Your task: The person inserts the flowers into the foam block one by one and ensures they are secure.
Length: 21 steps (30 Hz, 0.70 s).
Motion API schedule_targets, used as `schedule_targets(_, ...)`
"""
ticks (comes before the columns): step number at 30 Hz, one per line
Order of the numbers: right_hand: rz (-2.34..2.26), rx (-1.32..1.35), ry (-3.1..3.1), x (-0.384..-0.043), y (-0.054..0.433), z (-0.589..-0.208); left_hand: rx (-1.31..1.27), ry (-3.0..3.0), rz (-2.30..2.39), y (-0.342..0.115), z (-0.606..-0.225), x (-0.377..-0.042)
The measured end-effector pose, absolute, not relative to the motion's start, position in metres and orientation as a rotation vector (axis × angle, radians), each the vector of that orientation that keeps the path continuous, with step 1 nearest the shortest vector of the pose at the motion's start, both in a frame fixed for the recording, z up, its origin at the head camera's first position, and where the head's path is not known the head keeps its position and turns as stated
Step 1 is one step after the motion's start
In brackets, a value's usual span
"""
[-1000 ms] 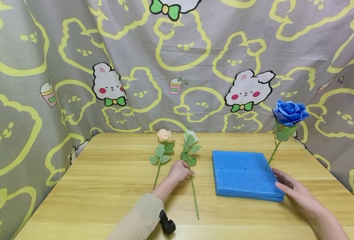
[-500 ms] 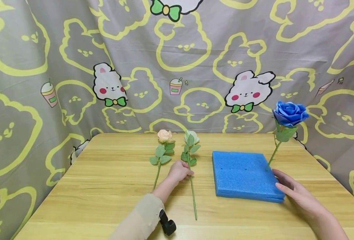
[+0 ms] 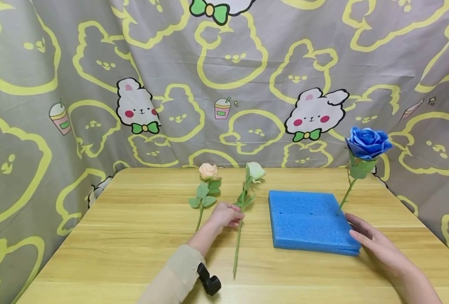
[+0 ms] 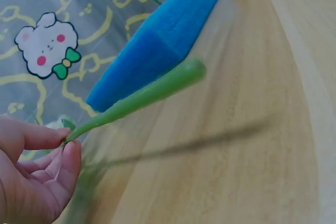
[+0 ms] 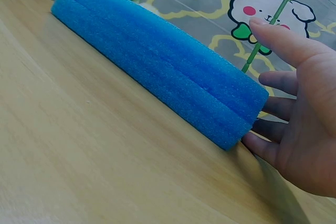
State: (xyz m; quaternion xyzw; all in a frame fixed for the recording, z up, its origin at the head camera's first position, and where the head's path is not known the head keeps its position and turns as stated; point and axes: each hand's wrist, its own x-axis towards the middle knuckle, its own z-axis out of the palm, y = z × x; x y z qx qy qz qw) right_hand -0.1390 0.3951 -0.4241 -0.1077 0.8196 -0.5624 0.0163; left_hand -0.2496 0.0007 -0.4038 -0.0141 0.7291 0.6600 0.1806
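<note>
My left hand [image 3: 226,214] pinches the green stem of a white rose [image 3: 254,171] and holds it off the wooden table; the stem [image 4: 142,98] slants down past my fingers [image 4: 39,136]. A peach rose [image 3: 208,170] lies flat just left of it. A blue foam block [image 3: 309,221] sits to the right, with a blue rose [image 3: 366,142] standing upright in its far right corner. My right hand [image 3: 368,237] rests with straight fingers against the block's near right corner [image 5: 239,121].
A patterned grey and yellow cloth [image 3: 224,76] hangs behind and around the table [image 3: 133,253]. A black wrist mount [image 3: 208,280] sits on my left sleeve. Small holes dot the top of the foam.
My left hand has lifted the white rose off the table; its bloom has swung up and to the right, the stem's end slightly left. The right hand has stayed put.
</note>
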Motion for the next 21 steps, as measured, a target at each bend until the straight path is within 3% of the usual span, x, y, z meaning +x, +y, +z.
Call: schedule_targets(21,-1.707,-0.305,2.554,-0.139,0.395,-0.421,0.159,2.121,1.952,0.003,-0.357,-0.257)
